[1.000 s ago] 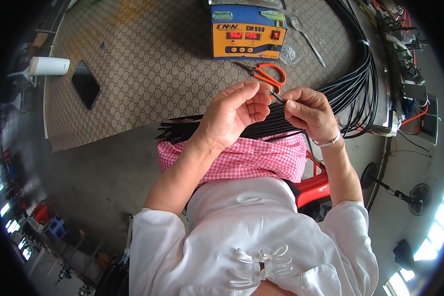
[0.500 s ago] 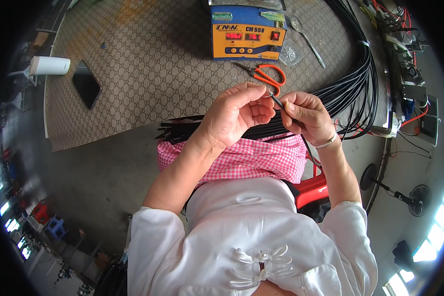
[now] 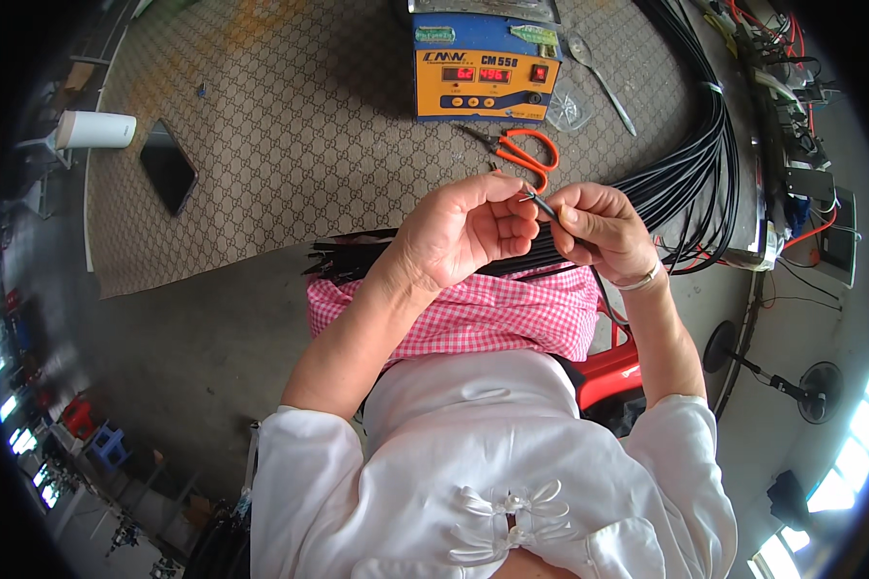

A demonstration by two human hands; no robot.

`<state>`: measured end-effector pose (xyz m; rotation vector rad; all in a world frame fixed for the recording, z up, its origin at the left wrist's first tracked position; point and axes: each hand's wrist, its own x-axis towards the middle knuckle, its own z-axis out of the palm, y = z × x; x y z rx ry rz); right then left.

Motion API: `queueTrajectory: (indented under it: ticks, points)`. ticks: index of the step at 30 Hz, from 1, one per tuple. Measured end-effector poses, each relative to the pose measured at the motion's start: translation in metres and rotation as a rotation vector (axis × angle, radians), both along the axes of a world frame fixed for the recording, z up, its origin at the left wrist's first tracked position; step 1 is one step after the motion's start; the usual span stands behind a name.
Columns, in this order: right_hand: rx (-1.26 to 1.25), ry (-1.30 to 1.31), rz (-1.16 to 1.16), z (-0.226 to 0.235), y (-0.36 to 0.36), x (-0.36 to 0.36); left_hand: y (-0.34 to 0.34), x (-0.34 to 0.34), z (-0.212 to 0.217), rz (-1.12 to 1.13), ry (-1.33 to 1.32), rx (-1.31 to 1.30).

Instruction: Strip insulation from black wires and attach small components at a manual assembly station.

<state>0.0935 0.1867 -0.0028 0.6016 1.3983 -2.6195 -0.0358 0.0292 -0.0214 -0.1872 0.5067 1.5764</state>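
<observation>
A thin black round cable (image 3: pixel 547 208) is held up between our two hands, just on our side of the table's tools. Our bare right hand (image 3: pixel 603 227) pinches it between thumb and forefinger, close behind its end; we judge that so short a grip keeps the flexible tip from wagging. The cable slants up and leftward to our bare left hand (image 3: pixel 463 227), whose thumb and forefinger are drawn narrow about the tip. Fine strands seem to show there, but we cannot tell whether those fingertips pinch them or only sit beside them. The other left fingers curl loosely, probably to leave our view of the tip open.

The large bundle of glossy black cables (image 3: pixel 681 183) curves along our right side, gathered by a pale tie, likely so that its lengths stay together. Its cut ends lie near us above a pink-and-white checked cloth (image 3: pixel 454 314), which probably shields our lap. Orange-handled metal scissors (image 3: pixel 520 156) lie just beyond our hands, within easy reach. Behind them stands a blue-and-yellow box-shaped machine (image 3: pixel 483 79) with red lit digits, turned so that we can read its panel.
</observation>
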Motion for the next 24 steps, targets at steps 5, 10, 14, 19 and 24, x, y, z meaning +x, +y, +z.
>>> queueTrajectory:
  ticks: [5,10,14,19,24]
  points:
    - [0.755,-0.01,-0.112,0.009,0.032,-0.011,-0.006,0.004,-0.002,0.073,0.193,-0.078]
    - [1.646,0.017,-0.146,-0.015,0.083,-0.029,-0.011,0.015,-0.014,0.069,0.324,-0.147]
    - [1.95,-0.106,0.036,-0.024,0.092,-0.044,-0.016,0.019,-0.018,0.078,0.341,-0.172]
    - [1.971,-0.264,0.161,-0.022,0.093,-0.055,-0.02,0.021,-0.023,0.07,0.323,-0.181]
    - [2.019,-0.278,0.219,-0.015,0.094,-0.058,-0.021,0.022,-0.026,0.068,0.31,-0.202]
